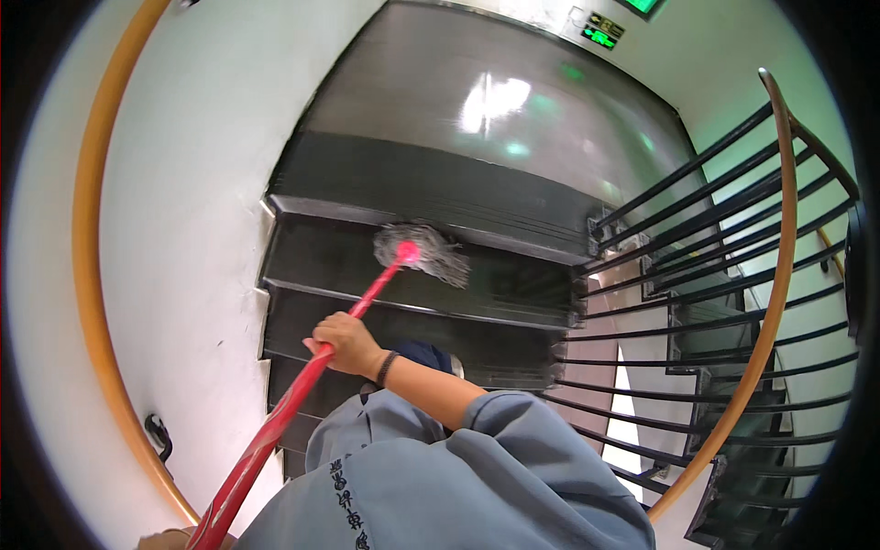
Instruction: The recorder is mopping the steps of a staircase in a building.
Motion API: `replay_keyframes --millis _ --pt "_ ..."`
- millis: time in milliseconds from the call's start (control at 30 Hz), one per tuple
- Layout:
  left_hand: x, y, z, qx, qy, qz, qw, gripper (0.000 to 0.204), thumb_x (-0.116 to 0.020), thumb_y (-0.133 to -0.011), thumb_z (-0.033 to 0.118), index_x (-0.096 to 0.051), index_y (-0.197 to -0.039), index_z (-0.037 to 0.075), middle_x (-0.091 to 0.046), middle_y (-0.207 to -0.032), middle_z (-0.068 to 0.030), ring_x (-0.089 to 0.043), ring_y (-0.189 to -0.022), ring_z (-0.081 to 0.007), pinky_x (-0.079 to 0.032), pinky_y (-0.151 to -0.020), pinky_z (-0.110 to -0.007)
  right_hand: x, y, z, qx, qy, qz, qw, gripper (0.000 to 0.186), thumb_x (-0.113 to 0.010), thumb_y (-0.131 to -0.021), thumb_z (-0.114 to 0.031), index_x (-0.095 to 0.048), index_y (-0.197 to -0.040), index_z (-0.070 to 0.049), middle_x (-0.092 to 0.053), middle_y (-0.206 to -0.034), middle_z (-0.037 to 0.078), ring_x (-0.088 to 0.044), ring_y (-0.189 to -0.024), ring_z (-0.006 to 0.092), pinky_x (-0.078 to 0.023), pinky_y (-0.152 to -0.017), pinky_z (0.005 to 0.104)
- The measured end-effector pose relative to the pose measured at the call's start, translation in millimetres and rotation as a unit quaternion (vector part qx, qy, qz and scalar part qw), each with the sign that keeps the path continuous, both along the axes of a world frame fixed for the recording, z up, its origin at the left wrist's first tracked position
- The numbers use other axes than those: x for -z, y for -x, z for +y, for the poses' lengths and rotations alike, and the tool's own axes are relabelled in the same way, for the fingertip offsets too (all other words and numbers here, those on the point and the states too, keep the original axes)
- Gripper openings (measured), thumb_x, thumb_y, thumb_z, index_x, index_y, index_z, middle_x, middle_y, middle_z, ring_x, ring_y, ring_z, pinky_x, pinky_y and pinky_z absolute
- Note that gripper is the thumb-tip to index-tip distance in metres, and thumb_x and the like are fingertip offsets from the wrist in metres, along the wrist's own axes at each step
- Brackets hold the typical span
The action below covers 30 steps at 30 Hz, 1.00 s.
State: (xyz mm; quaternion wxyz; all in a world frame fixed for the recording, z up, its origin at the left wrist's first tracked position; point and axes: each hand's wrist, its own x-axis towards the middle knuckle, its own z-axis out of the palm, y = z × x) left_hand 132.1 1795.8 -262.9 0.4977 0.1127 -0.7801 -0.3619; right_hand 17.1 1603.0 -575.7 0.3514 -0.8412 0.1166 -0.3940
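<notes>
Head view: the right hand (pixel 346 343) has its grip wrapped round a red mop pole (pixel 297 394), fingers closed about it. What seems to be the left hand (pixel 167 541) barely shows at the lower edge, beside the pole's near end; whether its grip holds anything, I cannot tell. The grey mop head (pixel 433 253) lies spread on a dark step (pixel 522 286) near the landing (pixel 394 82). Mopping looks partway through. The landing gleams, though wiped or merely reflecting is unclear; nearer steps may remain.
</notes>
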Motion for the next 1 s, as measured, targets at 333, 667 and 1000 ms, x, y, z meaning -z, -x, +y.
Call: replay_keyframes --millis 333,667,1000 --pt "-14 59 36 -0.257 0.143 -0.158 0.943 0.028 -0.056 -0.082 0.018 -0.044 -0.057 0.012 -0.029 -0.048 0.0050 -0.034 -0.040 -0.0063 -0.029 -0.039 -0.023 21 -96 71 -0.146 -0.056 0.068 0.985 0.017 -0.071 -0.071 -0.016 -0.056 -0.075 -0.010 -0.054 -0.079 0.005 -0.054 -0.085 0.0251 -0.035 -0.080 0.0416" --pt "23 86 11 -0.107 0.185 0.090 0.973 0.025 -0.057 -0.081 0.008 -0.045 -0.059 0.011 -0.035 -0.049 0.0018 -0.037 -0.041 -0.0089 -0.032 -0.039 -0.024 -20 82 71 -0.086 -0.031 0.133 0.987 0.031 -0.071 -0.077 -0.029 -0.051 -0.061 -0.010 -0.053 -0.065 0.007 -0.054 -0.070 0.0276 -0.040 -0.067 0.0385" --pt "97 157 -11 -0.053 -0.131 0.274 0.951 0.040 -0.058 -0.080 -0.002 -0.043 -0.044 0.005 -0.037 -0.037 -0.0050 -0.036 -0.027 -0.0173 -0.035 -0.031 -0.029 29 310 2 0.215 0.015 0.219 0.952 0.032 -0.071 -0.072 -0.015 -0.046 -0.054 -0.007 -0.050 -0.056 0.012 -0.053 -0.057 0.0321 -0.042 -0.054 0.0430"
